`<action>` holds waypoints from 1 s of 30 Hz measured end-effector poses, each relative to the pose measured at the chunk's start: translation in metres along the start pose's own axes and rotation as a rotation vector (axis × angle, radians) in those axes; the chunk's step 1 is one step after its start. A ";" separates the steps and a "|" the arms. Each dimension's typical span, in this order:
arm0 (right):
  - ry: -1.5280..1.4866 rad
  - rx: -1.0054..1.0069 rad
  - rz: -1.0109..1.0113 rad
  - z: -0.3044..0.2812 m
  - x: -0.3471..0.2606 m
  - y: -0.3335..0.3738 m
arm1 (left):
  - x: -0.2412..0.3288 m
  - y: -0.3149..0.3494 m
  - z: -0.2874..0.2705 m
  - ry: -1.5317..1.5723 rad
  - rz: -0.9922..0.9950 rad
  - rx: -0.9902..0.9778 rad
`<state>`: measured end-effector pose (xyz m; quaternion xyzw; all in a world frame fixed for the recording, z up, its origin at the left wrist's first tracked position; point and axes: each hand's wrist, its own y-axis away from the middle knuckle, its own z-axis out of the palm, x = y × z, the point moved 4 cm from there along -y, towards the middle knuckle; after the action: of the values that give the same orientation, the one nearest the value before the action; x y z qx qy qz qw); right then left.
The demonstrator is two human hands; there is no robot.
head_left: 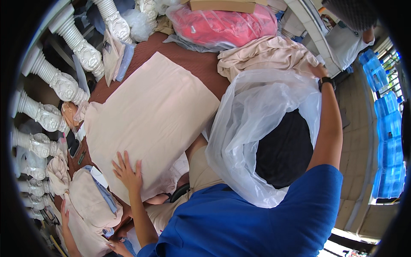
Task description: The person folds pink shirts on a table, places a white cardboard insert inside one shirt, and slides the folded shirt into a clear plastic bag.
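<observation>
A flat, folded beige cloth (154,111) covers much of the brown quilted table cover (147,49). My left hand (128,171) lies on its near edge with the fingers spread. My right arm stretches far to the right, a black band at the wrist. My right hand (319,70) is at the right end of a crumpled beige cloth pile (265,55), its fingers curled at the fabric and partly hidden. Between my arms stands a large clear plastic bag (239,128), its mouth open around black fabric (284,150).
Another person's hands (65,214) handle beige cloth (92,201) at the lower left. White carved balusters (53,118) line the left side. Pink bagged goods (222,25) lie at the back under a cardboard box (227,5). Blue water bottles (389,128) stand at right.
</observation>
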<state>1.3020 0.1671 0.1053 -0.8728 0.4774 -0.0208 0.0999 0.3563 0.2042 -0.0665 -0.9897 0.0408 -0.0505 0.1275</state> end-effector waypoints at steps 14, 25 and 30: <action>-0.092 -0.293 -0.322 0.023 -0.156 0.085 | -0.012 0.010 -0.006 -0.064 -0.022 -0.021; -0.508 0.090 0.159 0.072 0.034 -0.036 | 0.000 0.000 -0.003 -0.052 0.015 -0.006; -0.367 0.114 -0.009 0.064 -0.040 -0.007 | 0.004 0.001 -0.001 -0.023 0.021 -0.026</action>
<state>1.2943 0.2137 0.0464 -0.8571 0.4452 0.1112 0.2342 0.3597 0.2022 -0.0653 -0.9913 0.0504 -0.0372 0.1156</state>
